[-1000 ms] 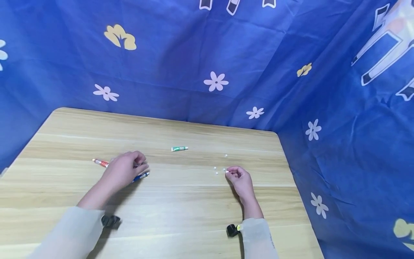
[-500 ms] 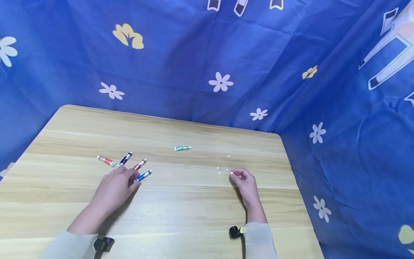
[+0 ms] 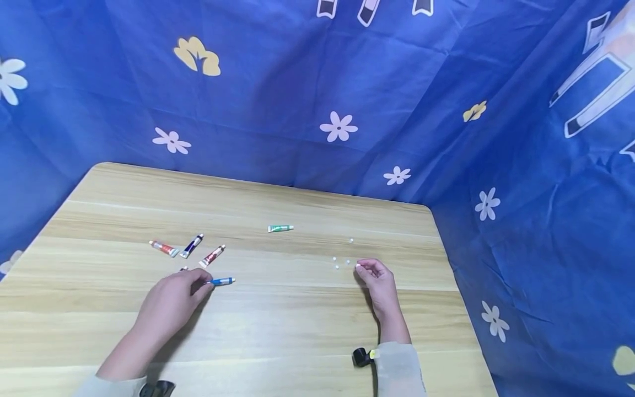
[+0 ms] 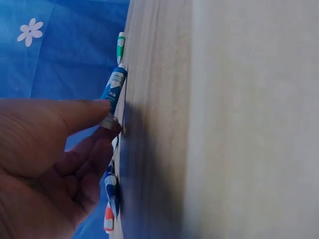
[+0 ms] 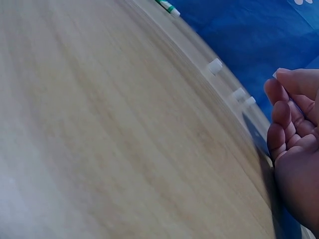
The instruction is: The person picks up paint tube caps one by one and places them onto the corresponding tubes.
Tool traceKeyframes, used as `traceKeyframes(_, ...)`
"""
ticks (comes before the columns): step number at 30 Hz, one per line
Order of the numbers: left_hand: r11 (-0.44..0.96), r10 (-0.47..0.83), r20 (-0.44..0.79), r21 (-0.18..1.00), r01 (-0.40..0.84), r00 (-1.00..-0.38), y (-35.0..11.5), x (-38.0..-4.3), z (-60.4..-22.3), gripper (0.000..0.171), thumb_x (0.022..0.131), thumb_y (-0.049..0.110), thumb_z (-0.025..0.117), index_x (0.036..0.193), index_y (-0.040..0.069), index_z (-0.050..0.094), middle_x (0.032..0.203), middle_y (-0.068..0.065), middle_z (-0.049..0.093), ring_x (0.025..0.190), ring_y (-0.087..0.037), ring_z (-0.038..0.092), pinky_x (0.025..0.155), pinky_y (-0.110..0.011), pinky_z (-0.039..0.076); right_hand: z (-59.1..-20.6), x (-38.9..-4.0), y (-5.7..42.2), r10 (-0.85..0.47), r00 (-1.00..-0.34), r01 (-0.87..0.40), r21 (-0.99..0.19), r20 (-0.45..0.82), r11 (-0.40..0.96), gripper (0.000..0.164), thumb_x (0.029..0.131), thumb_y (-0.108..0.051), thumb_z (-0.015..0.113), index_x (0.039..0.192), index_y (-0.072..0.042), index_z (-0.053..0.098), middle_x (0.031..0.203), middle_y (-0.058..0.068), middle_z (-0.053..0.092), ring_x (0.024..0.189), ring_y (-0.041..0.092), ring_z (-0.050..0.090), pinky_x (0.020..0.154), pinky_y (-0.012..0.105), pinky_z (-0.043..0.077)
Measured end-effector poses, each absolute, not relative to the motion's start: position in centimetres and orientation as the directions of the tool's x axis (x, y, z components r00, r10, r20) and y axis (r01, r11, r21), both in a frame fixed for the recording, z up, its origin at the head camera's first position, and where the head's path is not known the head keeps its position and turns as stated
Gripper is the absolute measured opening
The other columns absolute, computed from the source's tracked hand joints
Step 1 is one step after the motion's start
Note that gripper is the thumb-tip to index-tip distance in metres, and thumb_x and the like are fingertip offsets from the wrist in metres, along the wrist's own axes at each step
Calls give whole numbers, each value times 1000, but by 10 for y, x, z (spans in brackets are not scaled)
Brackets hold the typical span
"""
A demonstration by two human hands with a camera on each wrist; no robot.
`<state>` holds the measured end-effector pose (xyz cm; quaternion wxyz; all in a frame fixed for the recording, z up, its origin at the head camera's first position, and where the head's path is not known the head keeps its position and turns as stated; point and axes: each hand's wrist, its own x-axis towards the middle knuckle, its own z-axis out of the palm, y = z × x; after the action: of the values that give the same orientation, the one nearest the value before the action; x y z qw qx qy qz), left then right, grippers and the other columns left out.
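My left hand pinches the tail end of a small blue paint tube between thumb and fingers, just over the table. In the left wrist view the blue tube's white-tipped end points away from the thumb. On the right side, my right hand holds a tiny white cap between thumb and forefinger, with the other fingers curled in. Several more small white caps lie on the table just left of and beyond that hand.
An orange-red tube, a purple tube and a dark red tube lie beyond my left hand. Another tube peeks out behind its fingers. Farther back lies a green tube. Blue cloth hangs behind the wooden table.
My left hand has come nearer from over the tubes and now pinches the blue tube, which has shifted nearer and swung round. The right hand stays almost still with its cap.
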<state>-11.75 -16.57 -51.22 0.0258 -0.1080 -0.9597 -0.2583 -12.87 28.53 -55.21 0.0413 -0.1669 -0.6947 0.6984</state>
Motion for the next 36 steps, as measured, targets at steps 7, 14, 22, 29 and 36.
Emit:
traceKeyframes(7, 774, 88, 74, 623, 115, -993, -166, -103, -506, 6, 98, 22, 81, 103, 20, 78, 81, 6, 74, 67, -7, 52, 63, -29, 42, -551, -130, 282, 315, -931, 176, -983, -183, -50, 13, 95, 1, 77, 107, -3, 75, 90, -8, 71, 86, 8, 64, 80, 19, 55)
traceKeyframes(14, 670, 49, -47, 742, -2, -998, -167, -97, -501, 13, 99, 26, 81, 108, 19, 76, 85, 2, 74, 69, -2, 55, 61, -26, 42, -547, -128, 277, 365, -913, 185, -982, -182, -26, 12, 96, -3, 78, 107, -4, 74, 89, -9, 68, 84, 6, 63, 78, 18, 55)
traceKeyframes(22, 593, 74, -23, 805, 25, -997, -164, -96, -495, 14, 96, 16, 83, 103, 14, 71, 111, -7, 82, 77, 5, 64, 64, -22, 51, -536, -119, 257, 324, -928, 164, -983, -181, -80, 13, 95, -1, 77, 107, 0, 72, 85, -8, 67, 80, 7, 63, 76, 20, 54)
traceKeyframes(29, 558, 107, -2, 828, 59, -994, -143, -91, -490, 16, 93, 10, 85, 95, 14, 69, 122, -12, 80, 79, 6, 63, 71, -18, 55, -521, -106, 229, 219, -964, 137, -986, -154, -90, 20, 93, 5, 75, 112, 6, 69, 91, -6, 70, 83, 8, 65, 77, 21, 56)
traceKeyframes(36, 542, 138, -50, 840, 33, -989, -120, -87, -480, 17, 93, 13, 86, 94, 17, 70, 124, -6, 80, 86, 2, 68, 79, -18, 57, -509, -96, 193, 88, -986, 141, -990, -142, -14, 23, 93, 1, 78, 114, 8, 70, 93, -4, 74, 85, 11, 70, 79, 23, 59)
